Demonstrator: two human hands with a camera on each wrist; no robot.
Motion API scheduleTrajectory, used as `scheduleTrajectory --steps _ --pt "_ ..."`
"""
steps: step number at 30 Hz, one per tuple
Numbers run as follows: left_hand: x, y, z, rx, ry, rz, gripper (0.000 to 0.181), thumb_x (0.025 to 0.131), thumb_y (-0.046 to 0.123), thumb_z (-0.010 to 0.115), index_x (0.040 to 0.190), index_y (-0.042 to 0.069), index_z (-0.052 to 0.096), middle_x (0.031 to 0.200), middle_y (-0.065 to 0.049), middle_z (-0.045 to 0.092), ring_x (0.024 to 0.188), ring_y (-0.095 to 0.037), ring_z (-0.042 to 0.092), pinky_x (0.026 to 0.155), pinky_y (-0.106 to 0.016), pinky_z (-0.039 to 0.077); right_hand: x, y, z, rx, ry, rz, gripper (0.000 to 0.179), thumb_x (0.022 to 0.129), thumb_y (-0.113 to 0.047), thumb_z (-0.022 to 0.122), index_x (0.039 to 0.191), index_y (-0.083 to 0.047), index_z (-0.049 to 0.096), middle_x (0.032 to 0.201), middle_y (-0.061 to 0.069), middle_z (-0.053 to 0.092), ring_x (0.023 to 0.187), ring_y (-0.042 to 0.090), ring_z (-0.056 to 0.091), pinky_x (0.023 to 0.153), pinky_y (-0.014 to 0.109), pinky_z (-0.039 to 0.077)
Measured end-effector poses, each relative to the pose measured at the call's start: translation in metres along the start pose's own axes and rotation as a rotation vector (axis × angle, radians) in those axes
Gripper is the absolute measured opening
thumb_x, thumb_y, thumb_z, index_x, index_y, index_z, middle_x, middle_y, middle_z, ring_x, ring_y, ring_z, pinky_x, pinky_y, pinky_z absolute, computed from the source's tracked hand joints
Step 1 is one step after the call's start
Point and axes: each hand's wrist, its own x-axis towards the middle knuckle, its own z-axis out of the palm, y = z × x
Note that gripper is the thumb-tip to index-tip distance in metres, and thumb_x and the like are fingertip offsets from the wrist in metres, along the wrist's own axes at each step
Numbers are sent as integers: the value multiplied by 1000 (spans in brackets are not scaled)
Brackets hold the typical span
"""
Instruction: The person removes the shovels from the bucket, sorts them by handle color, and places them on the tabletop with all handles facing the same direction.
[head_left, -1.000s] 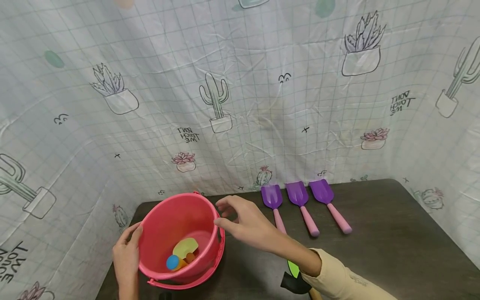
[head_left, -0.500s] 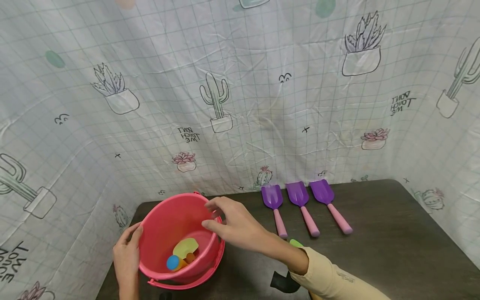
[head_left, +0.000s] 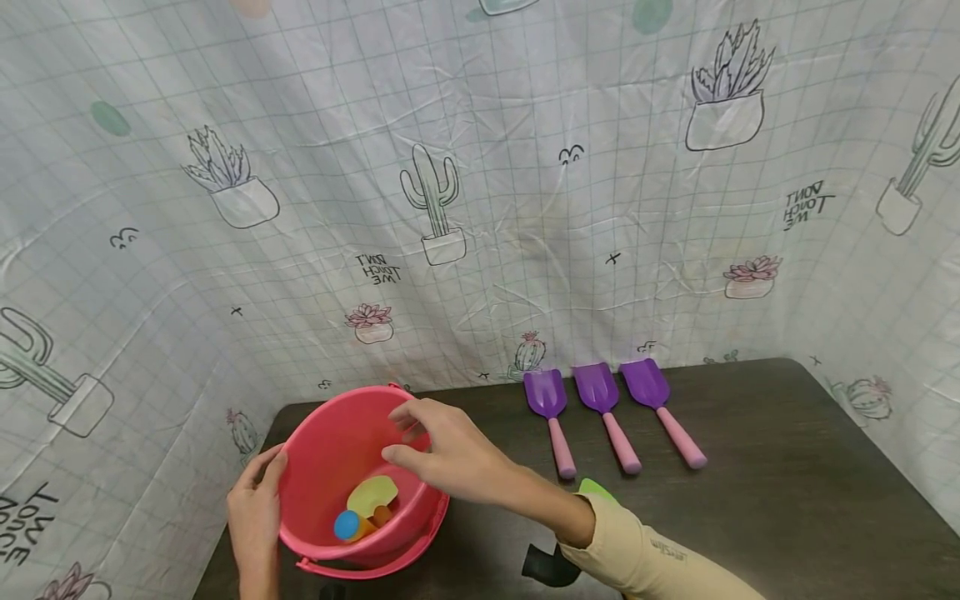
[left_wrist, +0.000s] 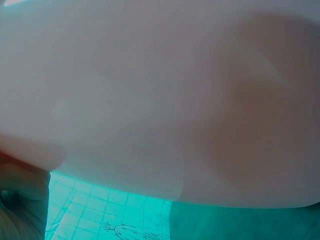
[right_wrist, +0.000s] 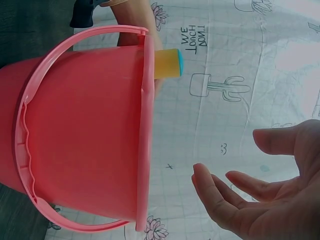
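A pink bucket (head_left: pixel 341 450) stands tilted at the left of the dark table, its mouth turned toward the head camera. My left hand (head_left: pixel 255 508) grips its rim at the left side. In the left wrist view the bucket wall (left_wrist: pixel 125 100) fills most of the picture. Inside lie a pale yellow-green piece (head_left: pixel 372 495), an orange piece (head_left: pixel 381 516) and a yellow cylinder with a blue end (head_left: pixel 349 526). My right hand (head_left: pixel 442 446) hovers over the right rim, fingers spread and loosely bent, holding nothing. The right wrist view shows this hand (right_wrist: pixel 255 190) apart from the rim.
Three purple shovels with pink handles, the nearest one a shovel (head_left: pixel 547 396), lie in a row at the back of the table (head_left: pixel 787 467). A green thing (head_left: pixel 596 490) lies partly hidden under the right sleeve (head_left: pixel 645 550). Patterned cloth (head_left: pixel 495 208) hangs behind the table.
My right hand has moved left, from beside the bucket's right rim to over its opening. The left hand and the bucket have stayed in place.
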Motion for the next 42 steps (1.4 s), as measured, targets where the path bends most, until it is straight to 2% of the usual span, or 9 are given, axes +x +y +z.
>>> scheduleTrajectory --steps 9,16,26,34,42 --pt "-2 -1 0 -2 7 15 53 106 45 54 136 3 66 130 -27 65 68 12 54 60 -12 48 6 1 3 -10 -21 22 34 98 -22 71 127 -6 65 118 3 68 105 14 64 90 31 54" --pt "-2 -1 0 -9 16 14 53 106 45 54 136 2 66 129 -27 64 68 12 53 60 -12 47 13 3 8 19 -66 39 36 98 -23 72 128 -6 65 120 2 67 104 10 64 91 29 54" --pt "0 -2 -1 -18 -3 3 54 106 45 54 138 3 65 132 -26 63 70 13 53 61 -11 47 29 1 20 27 -152 43 35 98 -24 72 126 -6 65 110 -6 68 99 2 61 88 22 51" --pt "0 0 0 -7 -10 4 53 107 43 53 138 3 64 131 -26 64 71 11 53 61 -11 47 36 4 28 37 -185 30 33 95 -19 74 123 -3 64 105 -2 69 93 1 60 83 19 52" --pt "1 1 -1 8 -8 11 52 106 43 53 137 3 65 129 -27 65 69 9 54 61 -13 48 42 7 35 -27 -215 59 32 95 -20 75 120 -3 66 91 -8 65 81 1 58 75 17 51"
